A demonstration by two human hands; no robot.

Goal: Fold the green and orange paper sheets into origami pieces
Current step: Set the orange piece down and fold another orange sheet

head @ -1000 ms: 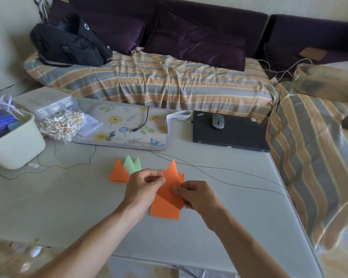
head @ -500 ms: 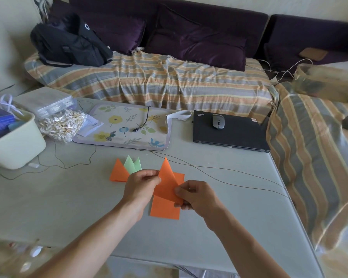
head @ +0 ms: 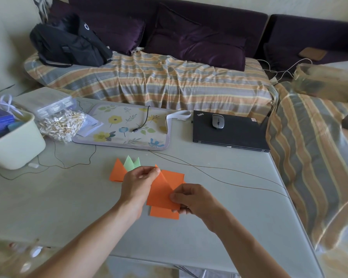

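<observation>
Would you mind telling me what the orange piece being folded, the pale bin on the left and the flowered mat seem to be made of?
Orange piece: thin matte paper; it holds sharp creases and flat facets.
Pale bin: probably moulded plastic, with smooth walls, rounded corners and a soft sheen.
Flowered mat: flat printed sheet with bound edging, perhaps fabric-topped or vinyl; the picture leaves that open.

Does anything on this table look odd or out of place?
Mildly, yes: a computer mouse sits on top of the closed laptop, and a thin cable trails loose across the table behind the orange paper. Nothing looks spilled or damaged.
</observation>
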